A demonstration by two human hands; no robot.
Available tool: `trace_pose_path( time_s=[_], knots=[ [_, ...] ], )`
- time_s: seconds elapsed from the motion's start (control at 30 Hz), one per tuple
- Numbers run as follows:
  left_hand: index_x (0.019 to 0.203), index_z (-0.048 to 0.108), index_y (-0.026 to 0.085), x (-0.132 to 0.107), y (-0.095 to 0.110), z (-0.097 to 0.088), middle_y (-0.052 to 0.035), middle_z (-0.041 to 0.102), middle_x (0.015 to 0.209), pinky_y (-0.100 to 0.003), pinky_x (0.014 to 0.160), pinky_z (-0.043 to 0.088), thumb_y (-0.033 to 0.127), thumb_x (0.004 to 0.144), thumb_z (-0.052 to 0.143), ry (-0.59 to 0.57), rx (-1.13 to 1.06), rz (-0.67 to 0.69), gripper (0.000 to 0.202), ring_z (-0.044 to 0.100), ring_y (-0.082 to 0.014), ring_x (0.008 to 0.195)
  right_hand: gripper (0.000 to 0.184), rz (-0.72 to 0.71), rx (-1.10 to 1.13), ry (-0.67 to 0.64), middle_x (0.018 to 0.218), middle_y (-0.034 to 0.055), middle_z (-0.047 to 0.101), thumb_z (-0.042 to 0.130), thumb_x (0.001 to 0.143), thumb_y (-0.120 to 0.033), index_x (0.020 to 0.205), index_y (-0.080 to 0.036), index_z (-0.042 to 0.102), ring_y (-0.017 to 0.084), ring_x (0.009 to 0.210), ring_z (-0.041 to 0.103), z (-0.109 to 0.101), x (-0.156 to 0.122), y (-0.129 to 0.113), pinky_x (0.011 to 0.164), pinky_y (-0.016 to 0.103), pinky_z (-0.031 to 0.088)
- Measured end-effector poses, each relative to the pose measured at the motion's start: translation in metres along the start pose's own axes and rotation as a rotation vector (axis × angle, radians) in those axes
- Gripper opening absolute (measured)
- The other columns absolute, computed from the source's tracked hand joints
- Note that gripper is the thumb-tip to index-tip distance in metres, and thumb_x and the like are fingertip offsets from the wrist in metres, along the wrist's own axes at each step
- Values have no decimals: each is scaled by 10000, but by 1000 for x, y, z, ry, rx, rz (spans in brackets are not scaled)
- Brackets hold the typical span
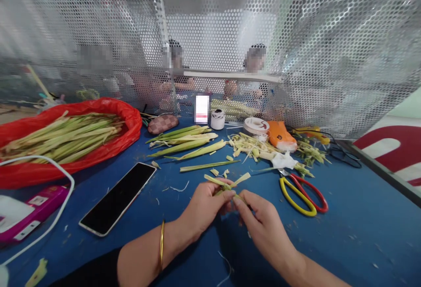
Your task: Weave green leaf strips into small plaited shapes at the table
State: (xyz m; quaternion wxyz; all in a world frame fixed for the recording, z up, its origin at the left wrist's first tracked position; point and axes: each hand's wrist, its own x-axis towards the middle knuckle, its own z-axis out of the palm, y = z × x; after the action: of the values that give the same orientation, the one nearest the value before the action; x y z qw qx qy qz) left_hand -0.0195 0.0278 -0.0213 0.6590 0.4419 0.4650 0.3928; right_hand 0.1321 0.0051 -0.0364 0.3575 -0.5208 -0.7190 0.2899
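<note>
Pinched between both hands is a small bundle of corn husk strips [242, 180], its pale ends sticking out above the fingers. My left hand [205, 201], with a gold bangle at the wrist, closes on it from the left. From the right, my right hand [259, 212] grips its lower part with thumb and fingers; the fingertips partly hide it. Beyond the hands lie loose green husk leaves [186, 144] and a single narrow strip [208, 166]. Scissors [304, 195] with one yellow and one red handle lie to the right of my right hand.
On the left, a red plastic bag [131, 124] holds many husk leaves, near a black phone [118, 199] and a white cable [66, 177]. Husk scraps [246, 144], a tape roll [256, 125] and an orange packet [282, 135] lie at the back. Perforated metal mesh [223, 23] stands behind; two people sit beyond.
</note>
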Motion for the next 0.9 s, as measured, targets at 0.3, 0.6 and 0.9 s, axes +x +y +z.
trace_pose_path(
  time_s=[0.3, 0.6, 0.9],
  knots=[
    [854, 689, 134, -7, -3, 10, 4, 621, 596, -234, 556, 446, 241, 648, 725, 119, -156, -47, 235, 542, -108, 540, 295, -329, -184, 5, 600, -24, 442, 390, 932, -180, 640, -209, 353, 116, 547, 399, -1, -9, -7, 545, 244, 288],
    [903, 696, 122, -6, 2, 6, 10, 618, 604, -231, 558, 442, 182, 621, 715, 138, -139, -147, 289, 551, -106, 548, 248, -529, -543, 1, 640, 27, 562, 389, 908, -120, 704, -187, 513, 147, 553, 450, 1, -12, -11, 570, 301, 280],
    [867, 698, 144, -13, 11, -1, -18, 640, 618, -271, 581, 465, 285, 671, 664, -308, 136, -339, 243, 598, -135, 549, 156, 28, 141, -107, 761, 18, 616, 587, 817, -307, 896, -192, 657, 142, 641, 540, -37, 16, -10, 607, 278, 424]
  ],
)
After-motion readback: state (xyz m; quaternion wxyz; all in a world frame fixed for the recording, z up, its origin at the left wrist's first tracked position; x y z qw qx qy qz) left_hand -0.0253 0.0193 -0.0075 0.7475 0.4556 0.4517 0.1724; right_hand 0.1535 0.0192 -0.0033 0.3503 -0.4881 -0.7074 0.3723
